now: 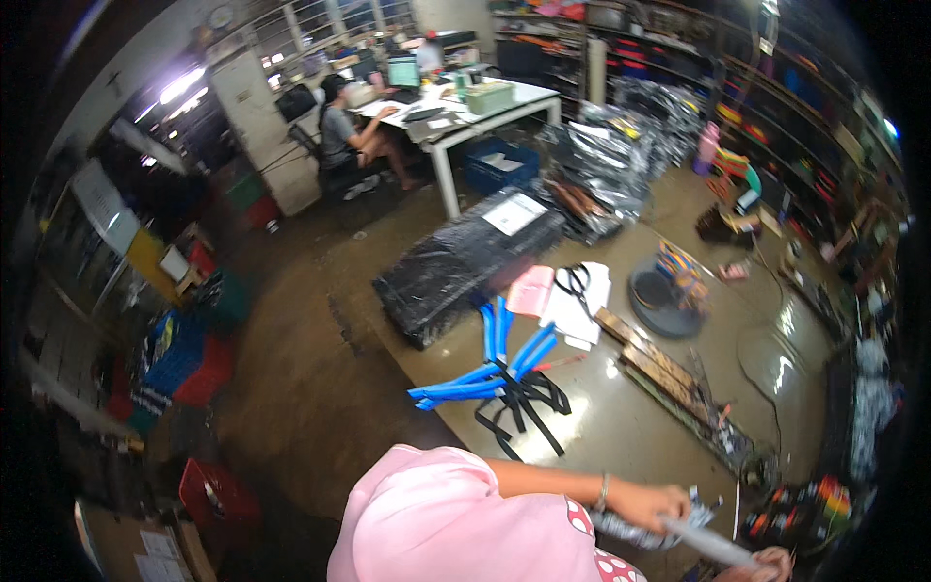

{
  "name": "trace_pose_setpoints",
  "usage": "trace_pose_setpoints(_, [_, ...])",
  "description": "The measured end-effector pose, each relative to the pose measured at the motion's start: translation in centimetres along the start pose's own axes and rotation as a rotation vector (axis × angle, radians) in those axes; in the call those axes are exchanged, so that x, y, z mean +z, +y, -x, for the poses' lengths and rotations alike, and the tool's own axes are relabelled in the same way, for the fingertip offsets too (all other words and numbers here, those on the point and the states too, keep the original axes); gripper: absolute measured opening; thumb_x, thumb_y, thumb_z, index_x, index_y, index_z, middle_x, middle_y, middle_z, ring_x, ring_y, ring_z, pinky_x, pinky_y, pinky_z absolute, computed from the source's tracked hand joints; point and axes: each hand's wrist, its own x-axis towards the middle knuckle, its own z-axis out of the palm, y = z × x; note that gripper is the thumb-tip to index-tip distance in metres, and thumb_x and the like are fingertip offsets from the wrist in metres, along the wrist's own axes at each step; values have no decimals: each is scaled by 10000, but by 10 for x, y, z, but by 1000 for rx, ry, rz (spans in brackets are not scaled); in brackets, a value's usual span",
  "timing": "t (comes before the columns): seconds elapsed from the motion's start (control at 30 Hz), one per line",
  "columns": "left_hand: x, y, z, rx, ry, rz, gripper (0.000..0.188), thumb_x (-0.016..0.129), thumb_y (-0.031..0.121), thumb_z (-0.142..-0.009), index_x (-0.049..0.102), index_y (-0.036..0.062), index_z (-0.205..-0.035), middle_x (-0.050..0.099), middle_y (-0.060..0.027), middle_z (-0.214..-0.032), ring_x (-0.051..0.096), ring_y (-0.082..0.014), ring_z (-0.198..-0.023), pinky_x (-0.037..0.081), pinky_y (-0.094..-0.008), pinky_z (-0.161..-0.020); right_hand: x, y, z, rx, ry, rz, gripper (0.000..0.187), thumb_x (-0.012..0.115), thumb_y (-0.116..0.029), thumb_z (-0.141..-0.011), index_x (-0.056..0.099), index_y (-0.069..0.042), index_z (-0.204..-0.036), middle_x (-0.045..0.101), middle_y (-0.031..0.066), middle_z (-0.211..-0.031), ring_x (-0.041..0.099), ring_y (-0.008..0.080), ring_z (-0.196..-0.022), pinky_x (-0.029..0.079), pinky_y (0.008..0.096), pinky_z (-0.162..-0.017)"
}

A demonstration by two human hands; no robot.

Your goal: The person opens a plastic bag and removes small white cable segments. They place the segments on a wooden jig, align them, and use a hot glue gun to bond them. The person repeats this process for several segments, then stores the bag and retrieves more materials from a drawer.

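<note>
My left hand (652, 505), with a band on its wrist, is closed on one end of a pale, translucent strip (718, 543). The strip's other end reaches my right hand (773, 564), whose fingers curl round it at the lower edge; part of that hand is cut off. Crumpled silver-grey plastic (630, 533) lies beneath my left hand. Farther off on the table (582, 436) is a bundle of blue padded strips (465, 385) with black straps (529, 407). The strip's exact kind cannot be made out.
A long black-wrapped package (465, 257) lies along the table, near papers (577, 306) and a dark round base (664, 301). Wooden bars (669, 378) lie to the right. Someone (351, 136) sits at a white desk (485, 116). Blue crates (173, 349) stand on the left.
</note>
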Motion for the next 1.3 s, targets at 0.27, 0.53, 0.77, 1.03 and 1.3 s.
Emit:
trace_pose_setpoints(0.27, [-20,25,-28,-739,112,542,301,554,225,-907,624,-12,-1080,656,-84,-990,592,-183,-918,451,-302,-860,-25,88,45,711,-205,507,104,507,-91,-844,544,-44,-930,555,88,-835,532,205,-833,425,347,-781])
trace_pose_setpoints(0.53, [-23,-50,4,-1072,832,-596,268,634,204,-843,585,-35,-732,593,-45,-705,465,-123,-592,389,-297,-543,68,-41,131,923,-591,-365,207,558,42,-779,588,12,-981,480,138,-1081,519,272,-990,427,316,-862])
trace_pose_setpoints(0.77, [-14,1,-5,-573,598,-407,160,531,103,-887,590,-45,-872,544,-84,-839,506,-147,-814,399,-303,-717,64,37,53,633,-990,-420,340,529,73,-714,562,-5,-1044,564,141,-997,513,317,-1003,420,383,-871])
trace_pose_setpoints(1.03, [3,28,-69,-714,541,54,397,706,135,-783,482,-14,-1075,522,-51,-1000,500,-114,-881,401,-251,-793,29,101,-34,499,-1127,-716,120,552,35,-663,598,-5,-766,602,121,-839,564,289,-907,431,369,-824])
trace_pose_setpoints(1.3, [11,29,-163,-560,379,-549,166,733,60,-700,603,27,-798,579,-58,-810,545,-169,-731,420,-268,-667,-19,155,-28,1020,-1002,-919,97,571,36,-715,617,-8,-788,587,80,-927,563,142,-884,444,265,-757])
